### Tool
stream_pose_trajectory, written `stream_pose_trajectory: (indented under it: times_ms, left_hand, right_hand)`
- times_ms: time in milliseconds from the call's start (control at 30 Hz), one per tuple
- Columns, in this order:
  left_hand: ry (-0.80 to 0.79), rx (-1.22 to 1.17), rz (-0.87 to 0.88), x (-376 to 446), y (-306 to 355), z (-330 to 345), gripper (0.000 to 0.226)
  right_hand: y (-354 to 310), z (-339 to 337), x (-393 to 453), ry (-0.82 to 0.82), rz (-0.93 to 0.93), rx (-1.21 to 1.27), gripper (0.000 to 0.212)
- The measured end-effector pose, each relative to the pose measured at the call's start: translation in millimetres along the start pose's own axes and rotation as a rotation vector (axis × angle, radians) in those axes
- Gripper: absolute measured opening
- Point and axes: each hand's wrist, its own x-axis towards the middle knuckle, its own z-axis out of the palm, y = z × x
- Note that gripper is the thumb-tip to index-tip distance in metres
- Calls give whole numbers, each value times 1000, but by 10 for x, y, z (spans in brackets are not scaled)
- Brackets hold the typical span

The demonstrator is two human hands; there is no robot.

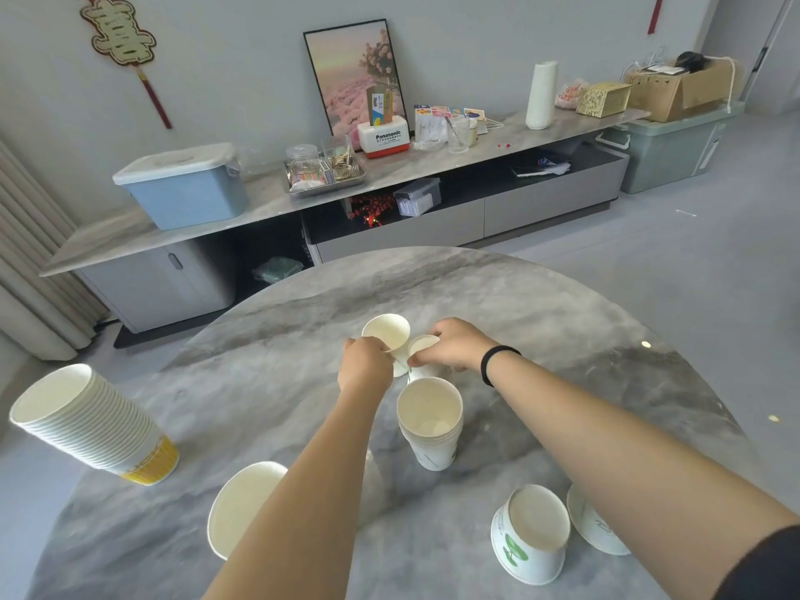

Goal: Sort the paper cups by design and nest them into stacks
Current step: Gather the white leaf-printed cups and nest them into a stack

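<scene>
On the round marble table (541, 305), my left hand (365, 366) grips the side of a white paper cup (387, 333) near the middle. My right hand (452, 345) grips a second white cup (422, 345) right beside it; the two cups touch. Just in front stands a short stack of green-print cups (430, 422). A tall leaning stack of yellow-print cups (93, 422) stands at the left. A single cup (240, 506) is partly hidden by my left forearm. Two green-print cups, one (531, 532) and another (593, 528), sit at the near right.
Behind the table runs a long low cabinet (268, 201) with a blue lidded box (186, 186), a framed picture (357, 75), a white vase (541, 95) and cardboard boxes (675, 86). Grey floor lies to the right.
</scene>
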Motion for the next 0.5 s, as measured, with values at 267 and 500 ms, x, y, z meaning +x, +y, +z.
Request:
stream_pose_trajectory:
  times_ms: [267,500]
  left_hand:
    - [272,-326,144,-467,185,-313,31]
    - [299,-258,430,-1262,112,-488,23]
  right_hand:
    - [-22,-317,-439,358,-16,305,34]
    - [154,-454,-997,359,59,755,20]
